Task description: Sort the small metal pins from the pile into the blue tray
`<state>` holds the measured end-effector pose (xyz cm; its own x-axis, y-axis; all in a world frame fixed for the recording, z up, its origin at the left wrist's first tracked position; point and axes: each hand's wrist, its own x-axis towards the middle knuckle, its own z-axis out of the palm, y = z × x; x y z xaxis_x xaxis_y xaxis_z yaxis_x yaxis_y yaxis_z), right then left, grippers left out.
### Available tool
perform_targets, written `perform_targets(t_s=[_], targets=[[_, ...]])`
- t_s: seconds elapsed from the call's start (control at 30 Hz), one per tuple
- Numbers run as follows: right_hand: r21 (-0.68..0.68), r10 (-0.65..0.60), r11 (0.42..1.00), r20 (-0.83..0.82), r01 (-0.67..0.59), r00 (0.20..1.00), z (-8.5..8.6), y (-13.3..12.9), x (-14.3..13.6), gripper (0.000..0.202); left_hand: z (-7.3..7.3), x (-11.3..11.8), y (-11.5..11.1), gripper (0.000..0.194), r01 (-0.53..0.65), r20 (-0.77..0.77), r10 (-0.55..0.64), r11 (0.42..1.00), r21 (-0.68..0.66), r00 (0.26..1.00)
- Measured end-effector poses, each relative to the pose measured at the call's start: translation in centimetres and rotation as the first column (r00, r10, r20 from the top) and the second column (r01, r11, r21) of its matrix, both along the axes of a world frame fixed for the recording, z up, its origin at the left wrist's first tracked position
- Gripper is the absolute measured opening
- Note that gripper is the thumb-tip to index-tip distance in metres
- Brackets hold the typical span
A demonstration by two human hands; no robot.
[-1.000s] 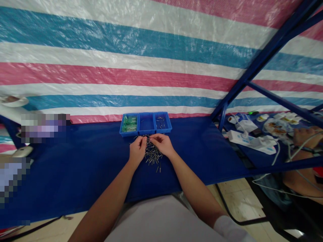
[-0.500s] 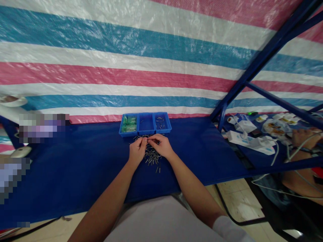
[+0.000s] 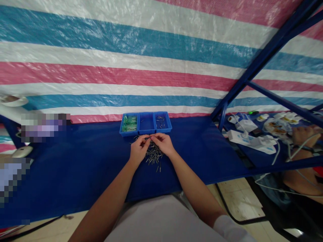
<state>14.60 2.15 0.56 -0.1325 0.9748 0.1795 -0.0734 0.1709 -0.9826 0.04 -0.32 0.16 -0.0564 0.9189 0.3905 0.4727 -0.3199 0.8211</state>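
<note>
My left hand [image 3: 138, 148] and my right hand [image 3: 164, 144] meet above a loose pile of small, thin metal pieces [image 3: 153, 156] like pins or screws. Thumb and fingers of each hand are pinched together, with the fingertips almost touching. What they hold is too small to name. Just beyond the hands stands a blue tray with three compartments [image 3: 155, 123]. Green-tinted packets [image 3: 130, 123] lie in its left compartment. A single thin piece shows in the middle one, and several thin metal pieces [image 3: 160, 121] lie in the right one.
A blue cloth [image 3: 88, 161] covers the table, with a striped plastic sheet [image 3: 151, 60] behind it. At the right, past a blue metal frame [image 3: 234, 84], are a white power strip [image 3: 252, 141], cables and another person's arm [image 3: 302, 141]. Blurred-out items stand at the left.
My fingertips have shifted slightly to the right and my left fingers have spread a little from the pinch. The tray and pile look the same.
</note>
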Motion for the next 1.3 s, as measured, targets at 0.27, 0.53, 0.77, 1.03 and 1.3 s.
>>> perform_targets(t_s=[0.27,0.53,0.77,1.03,1.3], targets=[[-0.043,0.048,0.998,-0.047,-0.050,0.998,0.3,-0.1,0.1,0.017,-0.1,-0.1,0.0,0.026,0.012,-0.006,-0.012,1.000,-0.016,1.000],[-0.003,0.106,0.994,-0.028,-0.106,0.994,0.8,-0.3,0.1,0.017,-0.1,-0.2,0.0,0.027,0.021,-0.027,-0.021,1.000,-0.010,0.999],[0.054,0.007,0.999,0.043,-0.009,0.999,-0.1,0.0,0.0,0.017,-0.3,-0.1,0.1,0.025,-0.022,-0.050,0.022,1.000,0.011,0.999],[0.113,-0.043,0.993,0.219,0.018,0.975,-0.2,-0.2,0.3,0.019,-0.3,-0.1,0.1,0.023,-0.052,-0.027,0.053,0.998,0.017,0.998],[0.163,-0.061,0.987,0.305,0.011,0.950,-0.1,-0.3,0.3,0.023,-0.5,-0.2,0.1,0.023,-0.037,0.009,0.037,0.999,-0.016,0.999]])
